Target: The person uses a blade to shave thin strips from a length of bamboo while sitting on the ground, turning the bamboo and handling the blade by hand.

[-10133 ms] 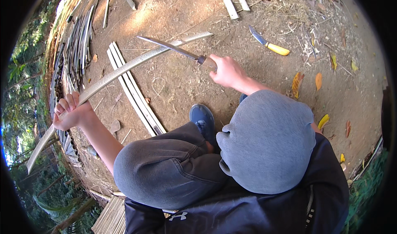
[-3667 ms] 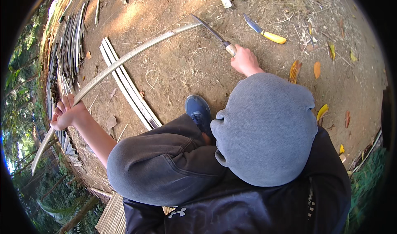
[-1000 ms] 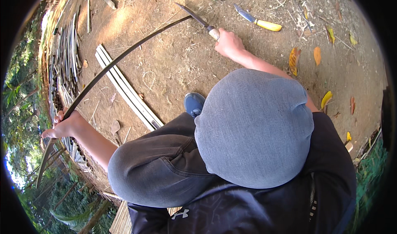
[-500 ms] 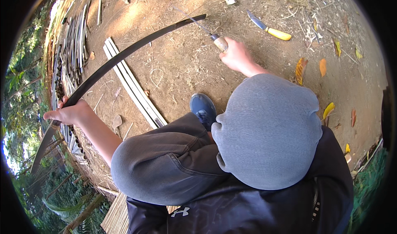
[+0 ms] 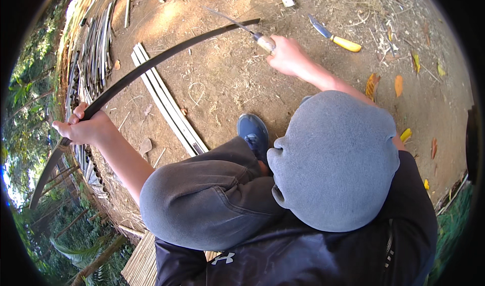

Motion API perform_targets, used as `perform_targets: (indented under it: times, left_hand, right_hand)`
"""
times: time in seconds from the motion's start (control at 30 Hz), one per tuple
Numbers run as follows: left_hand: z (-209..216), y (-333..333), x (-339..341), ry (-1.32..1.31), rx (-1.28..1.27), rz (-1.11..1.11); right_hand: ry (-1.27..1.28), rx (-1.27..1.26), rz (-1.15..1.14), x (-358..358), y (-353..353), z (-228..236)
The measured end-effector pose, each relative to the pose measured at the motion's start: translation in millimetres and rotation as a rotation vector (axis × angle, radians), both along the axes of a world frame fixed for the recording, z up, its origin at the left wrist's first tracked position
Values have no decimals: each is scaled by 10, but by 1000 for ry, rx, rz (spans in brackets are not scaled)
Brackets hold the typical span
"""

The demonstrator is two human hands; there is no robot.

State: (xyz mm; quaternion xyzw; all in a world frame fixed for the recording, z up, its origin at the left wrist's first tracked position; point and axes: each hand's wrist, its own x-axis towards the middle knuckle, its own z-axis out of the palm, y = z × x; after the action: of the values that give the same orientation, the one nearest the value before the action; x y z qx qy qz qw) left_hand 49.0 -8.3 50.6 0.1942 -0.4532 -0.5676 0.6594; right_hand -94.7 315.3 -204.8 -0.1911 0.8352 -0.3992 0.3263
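Observation:
My left hand (image 5: 87,128), out at the left, is closed round a long dark strip, apparently bamboo (image 5: 166,55). The strip runs from beyond my hand at the lower left up to the far middle, and it looks bowed in this view. Ahead of me, my right hand (image 5: 289,57) grips a knife (image 5: 265,42) by its light wooden handle. Its thin blade points to the far left and crosses in front of the strip near the far end. Whether blade and strip touch I cannot tell.
A second knife with a yellow handle (image 5: 346,44) lies on the dirt at far right. Pale split strips (image 5: 169,104) lie beyond my left knee. Several dark poles (image 5: 97,48) are stacked at the left. Fallen leaves (image 5: 372,86) lie at right. My blue shoe (image 5: 252,132) is on the ground.
My right hand has moved a little farther away with the knife, and more of its forearm shows. My left hand still holds the strip and has risen slightly in view.

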Motion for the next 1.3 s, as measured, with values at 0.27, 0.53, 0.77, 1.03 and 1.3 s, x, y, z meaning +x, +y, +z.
perform_targets:
  times: [0.27,0.53,0.77,1.03,1.3]
  left_hand:
    - [-39,-79,23,-8,23,-19]
    - [-201,-181,-14,13,161,146]
    - [-231,-68,-86,1,176,118]
    - [-117,-119,67,4,113,66]
    - [-122,-77,-8,-25,90,86]
  right_hand:
    - [135,-65,128,172,-102,167]
    - [241,40,164,99,-237,149]
    - [241,-13,108,11,-74,-24]
    - [225,0,145,103,-86,-35]
    - [196,122,68,-13,-44,-156]
